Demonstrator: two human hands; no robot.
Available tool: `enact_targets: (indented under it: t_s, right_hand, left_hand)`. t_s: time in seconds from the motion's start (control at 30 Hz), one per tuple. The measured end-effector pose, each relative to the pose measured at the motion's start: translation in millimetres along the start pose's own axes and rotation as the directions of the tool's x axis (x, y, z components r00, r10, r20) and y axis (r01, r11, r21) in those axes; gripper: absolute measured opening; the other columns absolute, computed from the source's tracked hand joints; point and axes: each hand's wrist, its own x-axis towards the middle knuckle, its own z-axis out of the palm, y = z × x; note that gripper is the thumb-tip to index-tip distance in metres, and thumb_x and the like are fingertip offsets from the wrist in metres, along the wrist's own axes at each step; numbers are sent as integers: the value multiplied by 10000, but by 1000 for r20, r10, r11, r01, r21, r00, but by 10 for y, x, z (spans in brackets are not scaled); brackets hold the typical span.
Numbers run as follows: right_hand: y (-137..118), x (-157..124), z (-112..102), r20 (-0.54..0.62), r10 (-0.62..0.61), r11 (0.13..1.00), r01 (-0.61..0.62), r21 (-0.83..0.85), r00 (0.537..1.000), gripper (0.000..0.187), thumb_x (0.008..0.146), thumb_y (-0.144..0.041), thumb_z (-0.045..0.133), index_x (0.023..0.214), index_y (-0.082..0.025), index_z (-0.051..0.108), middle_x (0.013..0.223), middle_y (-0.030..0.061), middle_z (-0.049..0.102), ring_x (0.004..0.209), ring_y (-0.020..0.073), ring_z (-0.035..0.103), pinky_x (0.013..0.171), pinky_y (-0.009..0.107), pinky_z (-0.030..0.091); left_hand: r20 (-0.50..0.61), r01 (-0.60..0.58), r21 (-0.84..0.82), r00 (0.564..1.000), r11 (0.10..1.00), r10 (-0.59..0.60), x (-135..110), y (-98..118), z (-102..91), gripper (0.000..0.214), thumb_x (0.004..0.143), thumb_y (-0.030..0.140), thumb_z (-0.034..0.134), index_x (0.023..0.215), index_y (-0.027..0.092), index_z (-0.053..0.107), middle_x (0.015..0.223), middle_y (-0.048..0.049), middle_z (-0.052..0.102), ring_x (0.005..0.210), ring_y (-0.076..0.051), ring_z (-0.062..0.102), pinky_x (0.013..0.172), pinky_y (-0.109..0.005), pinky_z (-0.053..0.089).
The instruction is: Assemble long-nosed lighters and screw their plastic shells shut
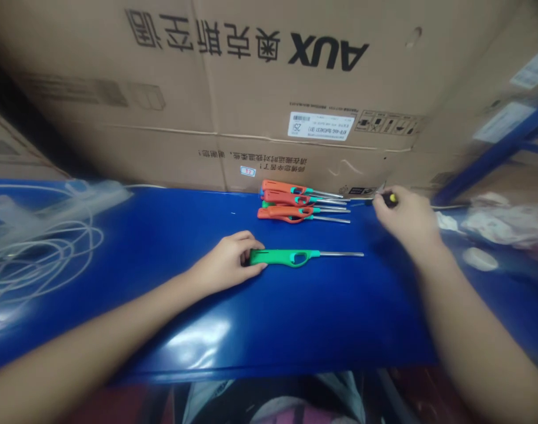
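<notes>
My left hand (229,264) is closed on the rear end of a green long-nosed gas lighter (275,257). That lighter lies flat on the blue tabletop, its metal tube pointing right. Behind it is a pile of several similar lighters (286,213), mostly orange with turquoise triggers, their tubes also to the right; a bit of green shows under the orange ones. To the right of the pile, my right hand (408,218) is closed around a small black tool with a yellow part (391,199). It is blurred and partly hidden by the fingers, so its exact kind is unclear.
A large cardboard box (172,135) with upside-down print stands along the back of the blue table (317,318). Coiled white cable (43,277) and clear plastic (87,206) lie at the left. Crumpled plastic bags (498,221) and a blue metal post (494,153) are at the right.
</notes>
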Motion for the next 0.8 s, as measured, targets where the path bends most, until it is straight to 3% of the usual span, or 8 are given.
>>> enact_targets:
  t_s: [0.07, 0.13, 0.2, 0.27, 0.33, 0.5, 0.63, 0.8]
  right_hand:
    - [-303, -148, -38, -155, -24, 950, 71, 303, 988, 373, 921, -423, 494, 1074, -178, 730, 966, 139, 753, 890, 285, 694, 736, 366, 506]
    - [-603, -313, -19, -212, -108, 821, 207, 531, 971, 340, 934, -414, 504, 1020, -188, 743, 962, 102, 763, 860, 247, 692, 737, 343, 516]
    - [-864, -464, 51, -158, -254, 709, 295, 641, 954, 311, 942, -416, 533, 1020, -200, 744, 908, 64, 766, 802, 227, 689, 692, 332, 520]
    - [-1073, -575, 150, -70, -450, 626, 371, 686, 890, 280, 965, -369, 533, 1058, -199, 735, 948, 57, 779, 843, 220, 708, 747, 339, 540]
    - [-1236, -630, 260, -40, -549, 584, 418, 696, 835, 250, 971, -330, 545, 1073, -198, 732, 1064, 67, 781, 966, 224, 720, 872, 360, 543]
    - [-1508, -591, 536, -22, -623, 566, 471, 677, 782, 267, 987, -299, 533, 1152, -177, 704, 1193, 126, 746, 1140, 259, 683, 1007, 439, 508]
    - [-1607, -552, 691, 0, -626, 586, 471, 659, 780, 261, 981, -306, 551, 1140, -168, 707, 1195, 142, 739, 1144, 271, 679, 1013, 455, 504]
    - [-1603, -541, 736, 10, -605, 590, 440, 677, 796, 268, 972, -303, 562, 1159, -180, 710, 1197, 132, 738, 1157, 270, 668, 1028, 458, 488]
  left_hand:
    - [-17, 10, -12, 1000, 1000, -10, -12, -3, 13, 255, 841, 290, 691, 1053, 152, 722, 920, -37, 624, 664, -112, 603, 619, -247, 525]
    - [-19, 15, -26, 1000, 1000, -15, -21, 3, 18, 260, 827, 274, 695, 1051, 145, 725, 933, -44, 639, 669, -113, 625, 619, -243, 539]
    - [-13, 16, -35, 1000, 999, -16, -29, 25, 19, 258, 813, 257, 705, 1042, 142, 731, 930, -47, 650, 668, -115, 636, 624, -243, 546]
    - [-9, 17, -36, 1000, 999, -17, -38, 59, 19, 247, 799, 225, 711, 1029, 140, 737, 915, -45, 654, 659, -115, 636, 631, -243, 546]
    - [-12, 20, -29, 1000, 999, -20, -50, 98, 22, 245, 784, 177, 704, 1024, 135, 738, 902, -46, 655, 663, -119, 634, 637, -243, 542]
    - [-17, 16, -12, 1000, 1000, -17, -88, 148, 50, 269, 768, 131, 692, 1035, 136, 731, 933, -59, 659, 706, -137, 641, 669, -254, 545]
    - [-8, 2, -9, 1000, 1000, -2, -109, 141, 69, 277, 781, 135, 687, 1055, 147, 730, 951, -60, 657, 733, -146, 646, 696, -264, 550]
    - [5, -7, -15, 1000, 1000, 7, -118, 145, 63, 301, 804, 146, 681, 1101, 144, 725, 968, -70, 665, 752, -154, 648, 706, -268, 552]
